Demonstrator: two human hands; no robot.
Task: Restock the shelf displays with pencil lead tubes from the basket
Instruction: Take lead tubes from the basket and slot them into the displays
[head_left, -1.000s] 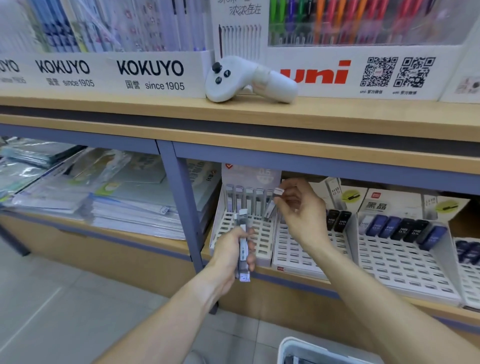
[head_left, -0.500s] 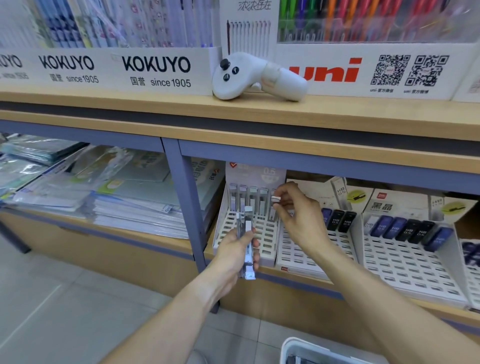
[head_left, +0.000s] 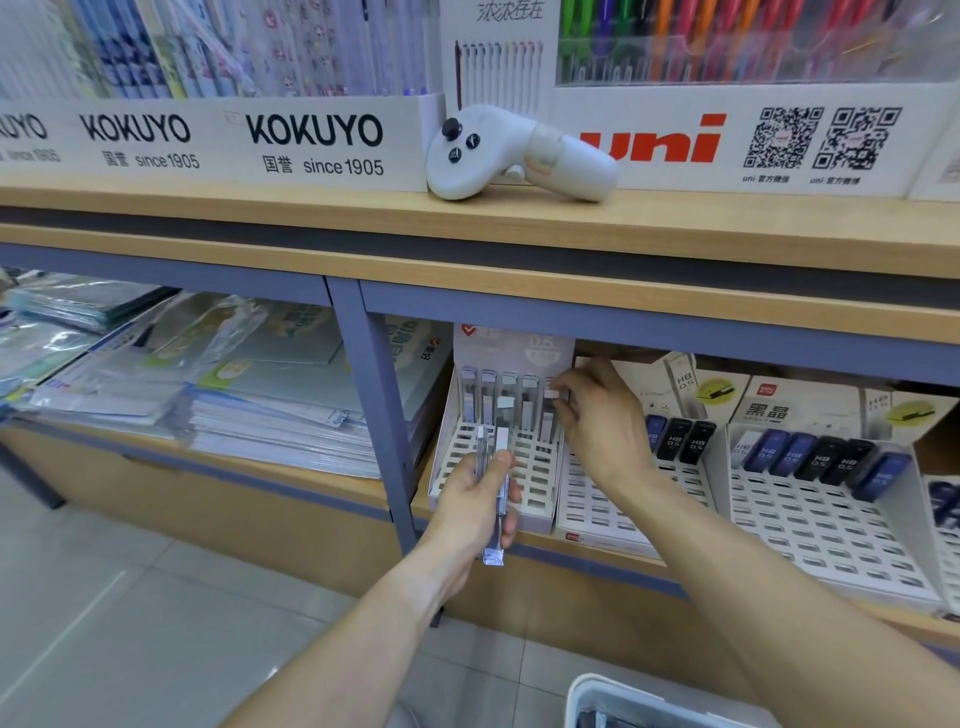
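Tube (head_left: 551, 410) pinched by right hand (head_left: 597, 421) fingers at rack (head_left: 524, 483) two o'clock: seat it upright, squarely in its slot; left hand (head_left: 480, 501) grips spare tubes (head_left: 496, 478)

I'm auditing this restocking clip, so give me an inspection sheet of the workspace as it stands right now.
Surface: lower wooden shelf carrying white slotted display racks.
Job's things: clear lead tubes stand in the back row of the leftmost rack; a bundle of tubes is in hand; dark HB tubes fill the neighbouring racks; basket at the bottom edge.
Clutter: white handheld controller lying on the upper shelf.
Grips: left hand grips the bundle; right hand pinches a tube at the back row's right end.
Cables: nothing seen.
Surroundings: pen displays above, stacked plastic-wrapped paper goods to the left, tiled floor.
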